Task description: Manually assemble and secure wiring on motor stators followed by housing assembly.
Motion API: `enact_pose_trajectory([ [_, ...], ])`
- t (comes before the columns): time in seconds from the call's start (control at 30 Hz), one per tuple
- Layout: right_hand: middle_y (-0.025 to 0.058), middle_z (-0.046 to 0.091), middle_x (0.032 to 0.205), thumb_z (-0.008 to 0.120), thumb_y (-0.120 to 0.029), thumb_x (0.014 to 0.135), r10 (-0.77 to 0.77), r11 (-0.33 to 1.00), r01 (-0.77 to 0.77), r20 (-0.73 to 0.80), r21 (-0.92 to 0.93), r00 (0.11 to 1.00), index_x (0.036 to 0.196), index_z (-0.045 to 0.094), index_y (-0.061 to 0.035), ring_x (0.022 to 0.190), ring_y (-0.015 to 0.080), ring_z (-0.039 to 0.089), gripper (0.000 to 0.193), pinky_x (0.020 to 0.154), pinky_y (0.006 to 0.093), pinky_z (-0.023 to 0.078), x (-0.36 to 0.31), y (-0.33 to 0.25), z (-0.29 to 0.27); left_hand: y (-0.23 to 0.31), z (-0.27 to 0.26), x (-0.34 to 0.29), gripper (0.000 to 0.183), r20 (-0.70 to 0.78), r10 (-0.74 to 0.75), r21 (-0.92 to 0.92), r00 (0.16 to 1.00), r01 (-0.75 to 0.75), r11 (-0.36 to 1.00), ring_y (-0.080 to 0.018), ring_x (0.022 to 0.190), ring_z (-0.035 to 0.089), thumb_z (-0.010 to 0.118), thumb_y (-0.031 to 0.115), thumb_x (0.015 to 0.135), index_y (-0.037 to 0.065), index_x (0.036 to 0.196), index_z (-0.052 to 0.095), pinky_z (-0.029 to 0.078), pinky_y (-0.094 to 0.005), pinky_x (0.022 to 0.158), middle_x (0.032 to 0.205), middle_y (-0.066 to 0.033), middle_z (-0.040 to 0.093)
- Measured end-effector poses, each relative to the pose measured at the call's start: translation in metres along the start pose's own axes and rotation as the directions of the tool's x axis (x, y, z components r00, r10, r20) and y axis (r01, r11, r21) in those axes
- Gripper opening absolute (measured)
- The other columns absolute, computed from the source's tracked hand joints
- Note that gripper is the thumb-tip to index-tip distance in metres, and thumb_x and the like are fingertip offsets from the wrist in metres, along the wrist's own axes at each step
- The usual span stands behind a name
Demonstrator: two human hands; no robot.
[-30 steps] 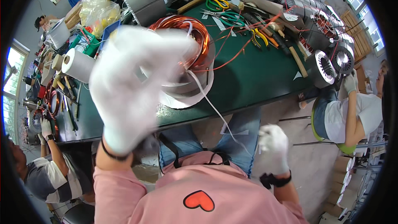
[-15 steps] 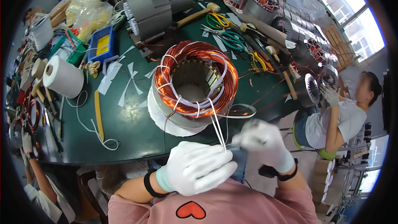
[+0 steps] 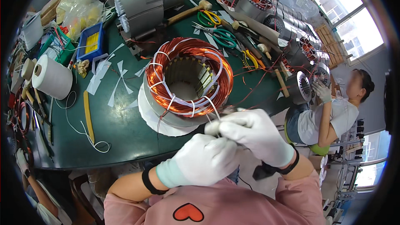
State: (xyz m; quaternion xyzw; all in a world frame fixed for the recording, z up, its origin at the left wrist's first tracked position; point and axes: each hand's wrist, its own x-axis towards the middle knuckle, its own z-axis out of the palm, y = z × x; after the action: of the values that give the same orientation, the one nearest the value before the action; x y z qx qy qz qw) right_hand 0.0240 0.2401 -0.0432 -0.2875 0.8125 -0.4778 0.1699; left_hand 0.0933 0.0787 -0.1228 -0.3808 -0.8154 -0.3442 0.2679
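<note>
A motor stator (image 3: 155,107) stands upright on the table, with a thick ring of copper windings (image 3: 225,75) round its top opening. White ties bind the ring at several spots. From its near edge a white cord (image 3: 213,107) runs down to my gloved hands. My left hand (image 3: 204,160) is closed on the cord, below the stator's rim. Close against it, my right hand (image 3: 258,135) pinches the cord between thumb and fingers. The cord's ends are hidden by the gloves.
A large grey motor housing (image 3: 143,6) and a mallet (image 3: 189,12) lie behind the stator. Scissors (image 3: 225,37) and pliers (image 3: 250,60) are at the right. A white cord spool (image 3: 52,77) and blue bin (image 3: 91,43) stand left. A co-worker (image 3: 323,118) sits at the right.
My right hand has moved left and up to the cord, beside my left hand, and now grips it. My left hand's fingers have curled tighter. The view has shifted slightly.
</note>
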Motion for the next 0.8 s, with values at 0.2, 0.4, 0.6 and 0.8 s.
enact_pose_trajectory([
  [0.2, 0.0033, 0.073, 0.086, 0.066, -0.020, 0.098, -0.198, 0.977, 0.197, -0.003, -0.086, 0.980, 0.089, 0.077, -0.0039, 0.077, 0.0128, 0.061, 0.022, 0.070, 0.0268, 0.049, 0.007, -0.043, -0.027, -0.005, -0.051, 0.006, 0.037, -0.334, -0.134, 0.414, 0.933, 0.272, 0.868, -0.0319, 0.099, 0.060, 0.079, 0.021, 0.062, 0.008, 0.095, 0.069, 0.049, -0.0450, 0.076, 0.114, -0.0139, 0.062],
  [0.4, 0.0114, 0.065, 0.092, 0.065, -0.029, 0.096, -0.518, 0.619, 0.565, 0.257, -0.545, 0.816, 0.097, 0.071, -0.0102, 0.082, 0.0313, 0.063, 0.020, 0.071, 0.0390, 0.051, 0.104, -0.017, -0.047, -0.014, -0.049, 0.053, 0.037, -0.310, -0.413, 0.463, 0.856, 0.516, 0.721, -0.0459, 0.131, 0.046, 0.081, 0.025, 0.067, 0.007, 0.096, 0.066, 0.034, -0.0615, 0.108, 0.136, -0.0202, 0.057],
  [0.6, 0.0108, 0.061, 0.086, 0.064, -0.023, 0.097, -0.432, 0.816, 0.534, 0.382, -0.219, 0.817, 0.094, 0.069, -0.0047, 0.081, 0.0280, 0.062, 0.019, 0.073, 0.0339, 0.049, 0.123, 0.012, -0.049, -0.022, -0.045, 0.052, 0.029, -0.344, -0.490, 0.276, 0.801, 0.585, 0.763, -0.0423, 0.136, 0.045, 0.079, 0.017, 0.065, 0.007, 0.090, 0.068, 0.029, -0.0607, 0.114, 0.135, -0.0170, 0.060],
  [0.8, 0.0102, 0.060, 0.086, 0.065, -0.020, 0.096, -0.468, 0.817, 0.550, 0.358, -0.174, 0.808, 0.092, 0.068, -0.0043, 0.081, 0.0272, 0.061, 0.017, 0.074, 0.0340, 0.049, 0.117, 0.022, -0.046, -0.020, -0.044, 0.050, 0.028, -0.341, -0.501, 0.256, 0.795, 0.592, 0.765, -0.0384, 0.137, 0.045, 0.081, 0.015, 0.065, 0.012, 0.091, 0.070, 0.025, -0.0596, 0.116, 0.134, -0.0099, 0.063],
])
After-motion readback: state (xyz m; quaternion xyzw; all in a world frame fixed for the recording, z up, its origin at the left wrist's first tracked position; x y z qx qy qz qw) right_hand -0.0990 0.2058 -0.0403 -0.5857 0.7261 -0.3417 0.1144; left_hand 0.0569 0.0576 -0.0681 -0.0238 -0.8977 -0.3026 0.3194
